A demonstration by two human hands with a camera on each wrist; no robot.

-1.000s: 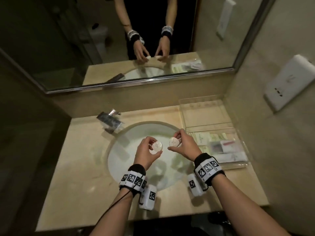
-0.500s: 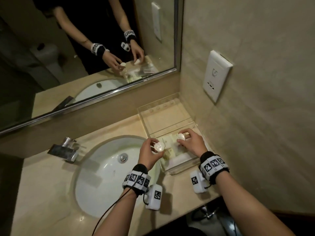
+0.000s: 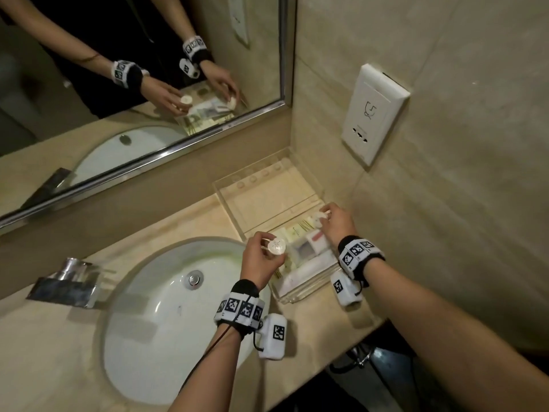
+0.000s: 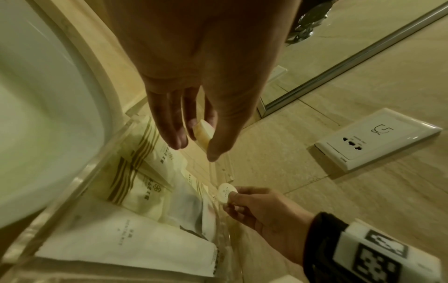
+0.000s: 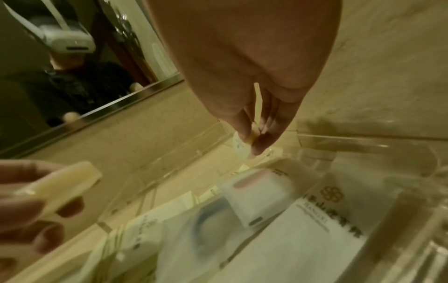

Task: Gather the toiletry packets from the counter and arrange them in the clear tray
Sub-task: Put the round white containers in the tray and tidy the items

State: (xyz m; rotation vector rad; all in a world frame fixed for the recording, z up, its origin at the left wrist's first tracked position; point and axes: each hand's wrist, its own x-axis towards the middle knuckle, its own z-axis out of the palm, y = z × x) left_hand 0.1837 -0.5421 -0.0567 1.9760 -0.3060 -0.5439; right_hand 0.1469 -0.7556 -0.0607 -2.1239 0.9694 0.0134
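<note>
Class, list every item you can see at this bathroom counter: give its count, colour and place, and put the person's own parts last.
Clear tray: one, transparent, on the counter against the right wall.
Toiletry packets: several, white and cream, lying overlapped in the tray's near section.
Round white pucks: two, one in the left hand, one in the right hand over the tray.
Counter: one, beige stone.
Sink: one, white, set into the counter.
Tap: one, chrome, left of the sink.
Mirror: one, metal-edged, behind the counter.
Wall socket: one, white, on the right wall.
Wristbands: two, black and white, one on each wrist.
Left hand: holds a puck.
Right hand: pinches a puck.
</note>
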